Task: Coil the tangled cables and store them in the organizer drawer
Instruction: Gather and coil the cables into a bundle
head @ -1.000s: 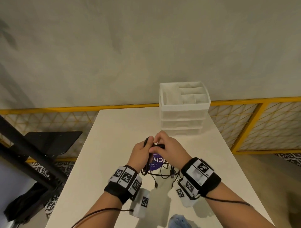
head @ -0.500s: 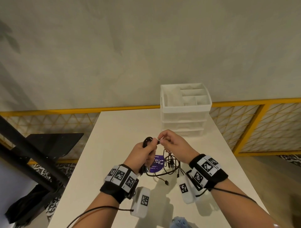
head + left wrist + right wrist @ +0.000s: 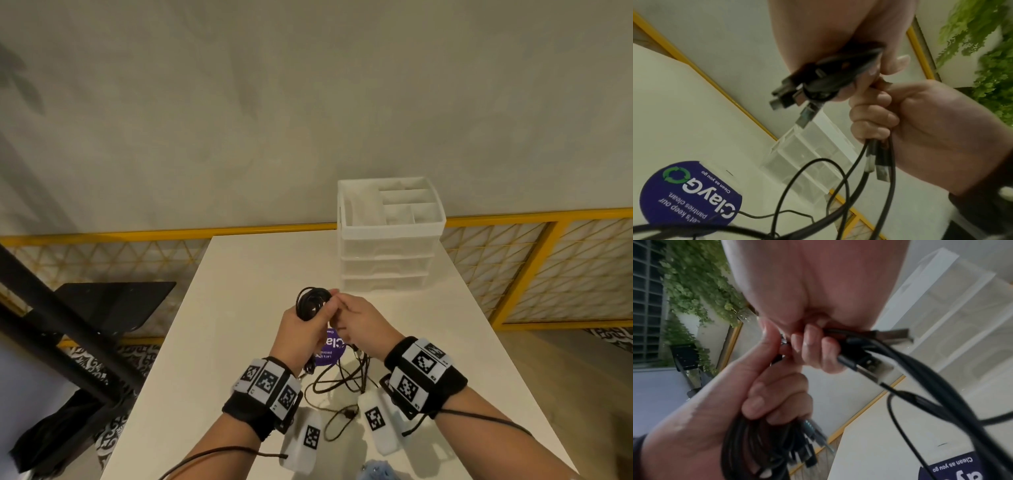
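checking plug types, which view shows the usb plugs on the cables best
The right wrist view: two metal USB plugs jut large from the right hand. The left wrist view shows plugs smaller and blurred. In the head view the hands hide them.

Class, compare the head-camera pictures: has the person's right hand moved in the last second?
Cannot tell for certain: the camera shifts too. Against the purple sticker, the right hand sits about where it did, again touching the left hand.

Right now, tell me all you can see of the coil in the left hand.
The coil is a small bundle of thin black cable loops, rubbery looking, held upright above the table. The left hand grips its lower part; the right hand pinches at its side. Metal plugs stick out below the grip. Loose strands trail down to the table.
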`<control>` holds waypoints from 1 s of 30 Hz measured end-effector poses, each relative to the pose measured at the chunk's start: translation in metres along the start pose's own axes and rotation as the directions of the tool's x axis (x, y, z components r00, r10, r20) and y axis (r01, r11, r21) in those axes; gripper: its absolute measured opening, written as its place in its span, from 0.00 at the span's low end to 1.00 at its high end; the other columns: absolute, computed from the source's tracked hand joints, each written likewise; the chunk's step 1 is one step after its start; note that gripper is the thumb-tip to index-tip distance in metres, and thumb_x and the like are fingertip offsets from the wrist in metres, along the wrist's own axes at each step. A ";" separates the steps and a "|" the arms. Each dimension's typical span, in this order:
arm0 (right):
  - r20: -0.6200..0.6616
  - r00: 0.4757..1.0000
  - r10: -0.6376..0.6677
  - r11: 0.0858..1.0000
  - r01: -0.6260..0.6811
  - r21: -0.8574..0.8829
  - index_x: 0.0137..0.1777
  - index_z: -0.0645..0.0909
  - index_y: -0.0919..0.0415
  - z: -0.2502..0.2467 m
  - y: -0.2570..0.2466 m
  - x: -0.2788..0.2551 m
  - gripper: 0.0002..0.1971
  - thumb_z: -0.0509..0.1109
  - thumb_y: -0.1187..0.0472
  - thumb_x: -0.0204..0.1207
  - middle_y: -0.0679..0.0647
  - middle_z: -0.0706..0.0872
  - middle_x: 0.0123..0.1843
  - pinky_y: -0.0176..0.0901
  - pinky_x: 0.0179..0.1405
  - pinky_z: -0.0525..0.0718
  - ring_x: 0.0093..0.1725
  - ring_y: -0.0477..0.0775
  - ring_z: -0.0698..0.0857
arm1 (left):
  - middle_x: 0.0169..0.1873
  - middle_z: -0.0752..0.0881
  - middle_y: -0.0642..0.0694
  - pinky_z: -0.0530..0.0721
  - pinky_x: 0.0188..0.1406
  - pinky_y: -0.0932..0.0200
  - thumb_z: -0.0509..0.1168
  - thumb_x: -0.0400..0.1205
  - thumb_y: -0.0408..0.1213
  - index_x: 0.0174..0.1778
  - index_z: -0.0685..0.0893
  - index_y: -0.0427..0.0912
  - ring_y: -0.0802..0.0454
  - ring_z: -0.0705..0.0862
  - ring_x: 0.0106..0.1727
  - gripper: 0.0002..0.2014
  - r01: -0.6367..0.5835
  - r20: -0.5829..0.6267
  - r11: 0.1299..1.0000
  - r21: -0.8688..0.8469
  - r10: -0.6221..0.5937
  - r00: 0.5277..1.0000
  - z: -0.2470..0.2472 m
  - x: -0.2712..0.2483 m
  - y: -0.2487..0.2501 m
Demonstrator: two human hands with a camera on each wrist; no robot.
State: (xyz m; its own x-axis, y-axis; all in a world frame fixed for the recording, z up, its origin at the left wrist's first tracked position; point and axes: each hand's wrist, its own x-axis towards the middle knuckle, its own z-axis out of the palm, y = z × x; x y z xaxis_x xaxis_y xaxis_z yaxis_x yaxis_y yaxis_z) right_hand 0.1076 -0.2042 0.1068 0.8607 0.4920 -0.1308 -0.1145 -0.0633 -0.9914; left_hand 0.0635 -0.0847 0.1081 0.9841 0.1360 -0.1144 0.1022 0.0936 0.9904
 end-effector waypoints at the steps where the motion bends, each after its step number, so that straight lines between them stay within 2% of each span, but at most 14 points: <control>1: 0.021 1.000 0.016 0.999 -0.016 -0.030 0.45 0.75 0.59 0.001 -0.002 -0.001 0.10 0.53 0.63 0.84 0.47 0.71 0.23 0.28 0.16 0.64 0.17 0.39 0.66 | 0.14 0.73 0.55 0.66 0.14 0.66 0.66 0.80 0.41 0.53 0.88 0.45 0.59 0.65 0.16 0.10 -0.009 -0.007 1.000 -0.020 0.009 1.000 0.000 -0.001 0.000; 2: 0.042 0.999 0.031 0.997 -0.028 -0.070 0.43 0.75 0.60 0.002 -0.003 -0.001 0.12 0.53 0.61 0.84 0.49 0.70 0.24 0.29 0.16 0.64 0.17 0.39 0.66 | 0.16 0.73 0.53 0.66 0.14 0.66 0.65 0.80 0.42 0.53 0.89 0.47 0.58 0.65 0.17 0.10 -0.016 -0.030 0.999 -0.035 0.015 0.999 0.000 -0.001 0.001; 4: 0.063 0.997 0.055 0.991 -0.047 -0.122 0.36 0.74 0.59 0.004 -0.003 -0.003 0.16 0.53 0.57 0.84 0.52 0.70 0.26 0.30 0.17 0.65 0.18 0.40 0.67 | 0.19 0.73 0.48 0.66 0.16 0.64 0.65 0.80 0.43 0.45 0.91 0.47 0.56 0.67 0.19 0.09 -0.022 -0.105 0.998 -0.056 0.016 0.994 0.000 -0.001 0.003; 8: 0.071 0.996 0.062 0.996 -0.057 -0.073 0.33 0.72 0.59 0.010 -0.003 -0.006 0.19 0.53 0.52 0.84 0.52 0.69 0.25 0.35 0.20 0.65 0.21 0.45 0.65 | 0.20 0.75 0.45 0.70 0.20 0.61 0.64 0.81 0.43 0.34 0.89 0.48 0.52 0.70 0.21 0.12 -0.055 -0.218 0.997 -0.059 0.041 0.975 0.003 0.000 0.004; 10: 0.100 0.994 0.041 0.994 -0.031 -0.106 0.32 0.72 0.58 0.011 -0.001 -0.009 0.21 0.53 0.49 0.84 0.50 0.69 0.23 0.36 0.22 0.67 0.20 0.46 0.67 | 0.20 0.74 0.47 0.70 0.23 0.60 0.63 0.81 0.43 0.31 0.88 0.49 0.52 0.70 0.21 0.14 -0.081 -0.242 0.996 -0.049 0.067 0.968 0.003 0.001 0.006; 12: 0.129 0.991 0.032 0.995 -0.019 -0.103 0.32 0.71 0.58 0.014 0.002 -0.012 0.20 0.52 0.51 0.84 0.50 0.68 0.23 0.36 0.23 0.70 0.20 0.48 0.68 | 0.18 0.72 0.50 0.69 0.23 0.59 0.61 0.82 0.43 0.30 0.86 0.49 0.53 0.68 0.21 0.16 -0.095 -0.251 0.995 -0.020 0.087 0.964 0.001 0.003 0.010; 14: 0.141 0.990 0.015 0.997 -0.003 -0.082 0.32 0.71 0.57 0.016 0.006 -0.014 0.19 0.51 0.53 0.85 0.52 0.68 0.24 0.36 0.25 0.72 0.20 0.48 0.70 | 0.20 0.71 0.50 0.69 0.24 0.58 0.59 0.83 0.43 0.29 0.83 0.48 0.52 0.68 0.22 0.17 -0.100 -0.246 0.995 -0.018 0.092 0.965 0.002 0.004 0.013; 16: 0.121 0.993 -0.008 0.990 0.026 -0.142 0.33 0.71 0.57 0.015 0.011 -0.013 0.19 0.51 0.53 0.85 0.52 0.71 0.25 0.36 0.26 0.73 0.21 0.47 0.73 | 0.24 0.72 0.48 0.71 0.27 0.58 0.58 0.84 0.43 0.29 0.81 0.47 0.51 0.70 0.26 0.17 -0.092 -0.251 0.995 -0.043 0.078 0.965 0.001 0.005 0.015; 19: 0.122 0.991 -0.054 0.975 0.079 -0.208 0.36 0.72 0.60 0.010 0.019 -0.012 0.19 0.53 0.50 0.84 0.53 0.76 0.26 0.34 0.27 0.75 0.23 0.48 0.75 | 0.30 0.81 0.47 0.80 0.42 0.56 0.55 0.85 0.43 0.32 0.78 0.43 0.49 0.80 0.37 0.17 -0.115 -0.219 0.968 -0.221 0.065 0.973 0.001 0.008 0.018; 21: 0.110 0.991 -0.073 0.981 0.091 -0.172 0.37 0.73 0.61 0.008 0.022 -0.012 0.18 0.55 0.49 0.83 0.53 0.77 0.26 0.36 0.28 0.76 0.23 0.48 0.75 | 0.27 0.84 0.48 0.85 0.48 0.53 0.54 0.86 0.42 0.34 0.77 0.40 0.47 0.86 0.40 0.17 -0.109 -0.160 0.923 -0.368 0.052 0.986 0.002 0.009 0.022; 23: 0.109 0.991 -0.078 0.985 0.093 -0.142 0.38 0.73 0.62 0.008 0.025 -0.010 0.18 0.56 0.50 0.83 0.52 0.77 0.25 0.40 0.30 0.77 0.22 0.49 0.76 | 0.21 0.78 0.48 0.87 0.38 0.54 0.53 0.86 0.44 0.35 0.75 0.41 0.47 0.86 0.31 0.17 -0.063 -0.110 0.903 -0.425 0.018 0.994 0.005 0.007 0.027; 25: 0.116 0.991 -0.066 0.985 0.084 -0.154 0.41 0.75 0.64 0.007 0.030 -0.008 0.20 0.57 0.47 0.81 0.53 0.79 0.23 0.42 0.35 0.77 0.23 0.50 0.78 | 0.17 0.71 0.49 0.80 0.26 0.57 0.52 0.86 0.46 0.34 0.74 0.42 0.50 0.79 0.21 0.18 -0.043 -0.095 0.902 -0.429 0.002 0.995 0.004 0.007 0.030; 27: 0.125 0.991 -0.045 0.984 0.066 -0.166 0.44 0.76 0.65 0.007 0.035 -0.007 0.21 0.58 0.44 0.80 0.54 0.80 0.24 0.42 0.38 0.77 0.24 0.50 0.78 | 0.17 0.67 0.51 0.72 0.22 0.59 0.52 0.86 0.49 0.33 0.73 0.43 0.53 0.70 0.17 0.18 -0.055 -0.095 0.889 -0.455 0.013 0.995 0.001 0.009 0.033; 30: 0.144 0.989 -0.042 0.975 0.072 -0.209 0.39 0.76 0.56 0.003 0.041 -0.007 0.17 0.58 0.44 0.79 0.50 0.80 0.25 0.40 0.38 0.77 0.26 0.48 0.79 | 0.18 0.66 0.52 0.68 0.19 0.62 0.52 0.85 0.51 0.33 0.73 0.44 0.55 0.66 0.16 0.19 -0.088 -0.100 0.864 -0.495 0.044 0.994 -0.006 0.013 0.037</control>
State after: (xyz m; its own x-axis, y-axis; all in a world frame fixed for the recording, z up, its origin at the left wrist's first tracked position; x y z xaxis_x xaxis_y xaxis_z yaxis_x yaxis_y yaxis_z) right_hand 0.0953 -0.2073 0.0669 0.7843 0.6142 -0.0875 0.0535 -0.2075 -0.9768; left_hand 0.0792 -0.0732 0.1424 0.9683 0.2375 -0.0776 -0.0705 0.5575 0.8272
